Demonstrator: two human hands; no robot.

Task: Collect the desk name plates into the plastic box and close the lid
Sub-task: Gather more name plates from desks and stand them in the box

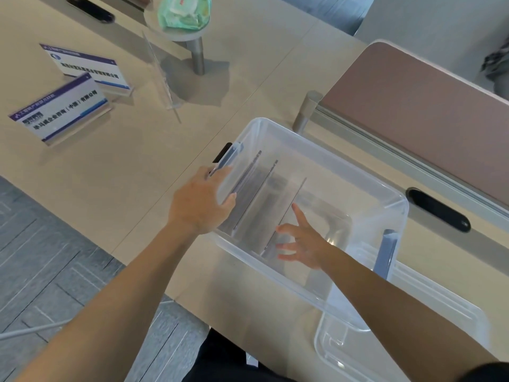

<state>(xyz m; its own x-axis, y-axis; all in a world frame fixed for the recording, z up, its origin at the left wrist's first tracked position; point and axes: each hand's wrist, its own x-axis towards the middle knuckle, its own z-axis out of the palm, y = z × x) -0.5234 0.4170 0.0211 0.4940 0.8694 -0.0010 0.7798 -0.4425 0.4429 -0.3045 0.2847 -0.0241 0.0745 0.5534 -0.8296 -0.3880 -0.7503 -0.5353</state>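
Your left hand [200, 201] grips the rim of the clear plastic box [327, 158], while your right hand [304, 245] hovers inside, fingers spread.

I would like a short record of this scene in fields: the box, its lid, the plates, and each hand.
plastic box: open, on the desk
inside: clear plates standing on edge
lid: off, lying by the box
still to collect: two printed name plates
left hand: holds the box rim
right hand: inside the box, fingers spread, holding nothing
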